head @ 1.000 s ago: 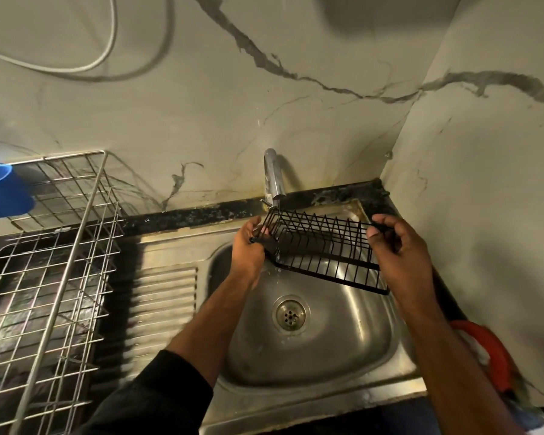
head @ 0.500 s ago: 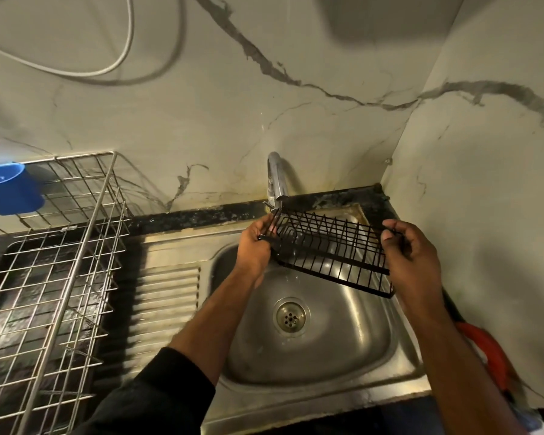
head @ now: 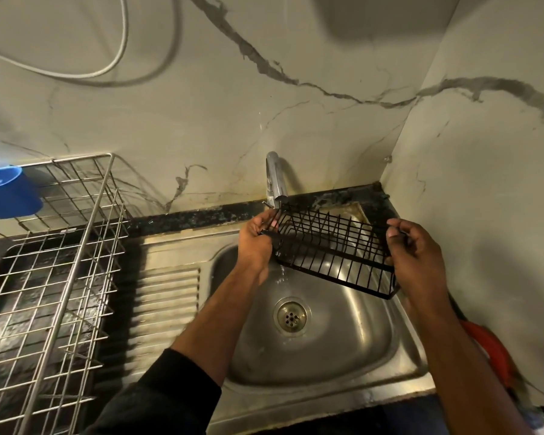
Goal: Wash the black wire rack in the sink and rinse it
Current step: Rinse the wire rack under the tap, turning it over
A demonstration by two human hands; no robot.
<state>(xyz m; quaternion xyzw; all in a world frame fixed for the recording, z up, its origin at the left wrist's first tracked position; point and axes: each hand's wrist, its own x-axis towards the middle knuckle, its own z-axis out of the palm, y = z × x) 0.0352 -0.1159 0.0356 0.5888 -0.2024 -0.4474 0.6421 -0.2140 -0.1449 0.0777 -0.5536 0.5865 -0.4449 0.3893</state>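
While both hands grip its ends, left hand (head: 254, 243) and right hand (head: 416, 262), the black wire rack (head: 333, 251) has tilted slightly under the tap (head: 275, 180) above the sink (head: 399, 346); rinsing evidently continues.

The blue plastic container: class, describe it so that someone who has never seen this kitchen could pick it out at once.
Start at the steel sink and look left past its ribbed drainboard to the tall silver wire dish rack. At that rack's far upper left corner, near the marble wall, hangs the blue plastic container. It is the only blue, solid-walled thing among bare metal wires.
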